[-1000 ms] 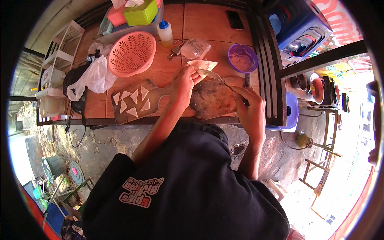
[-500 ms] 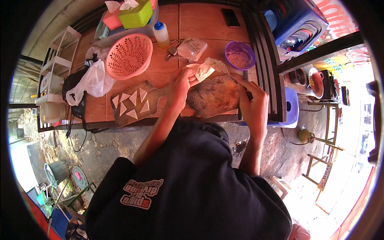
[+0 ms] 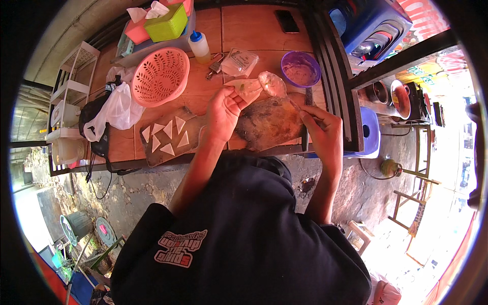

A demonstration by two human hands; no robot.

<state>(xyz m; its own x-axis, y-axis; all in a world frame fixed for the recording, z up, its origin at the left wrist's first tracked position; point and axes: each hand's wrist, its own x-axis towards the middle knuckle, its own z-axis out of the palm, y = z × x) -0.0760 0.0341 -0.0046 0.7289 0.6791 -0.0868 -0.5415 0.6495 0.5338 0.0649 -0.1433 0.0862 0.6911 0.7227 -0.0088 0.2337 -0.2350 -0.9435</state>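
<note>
My left hand [image 3: 225,114] pinches a thin, pale wrapper-like piece [image 3: 243,87] with paste on it. My right hand [image 3: 324,133] grips the handle of a metal spoon [image 3: 274,86], whose bowl carries pale paste and sits against or just beside the piece's right edge. Below both hands lies a worn, stained wooden board [image 3: 269,124]. Past the spoon stands a purple bowl [image 3: 302,69] containing pinkish paste. To the left, several white triangular pieces [image 3: 168,129] rest on a smaller board [image 3: 188,124].
A pink perforated basket [image 3: 160,76], a white plastic bag [image 3: 122,109] and a blue-capped squeeze bottle [image 3: 200,47] occupy the table's left half. A clear packet [image 3: 240,62] lies beyond my hands, a phone [image 3: 287,21] farther back. A knife [image 3: 307,117] lies along the board's right side.
The spoon's bowl has come away from over the piece toward the right. My left hand has turned, showing more of its palm, and the piece has tilted flatter.
</note>
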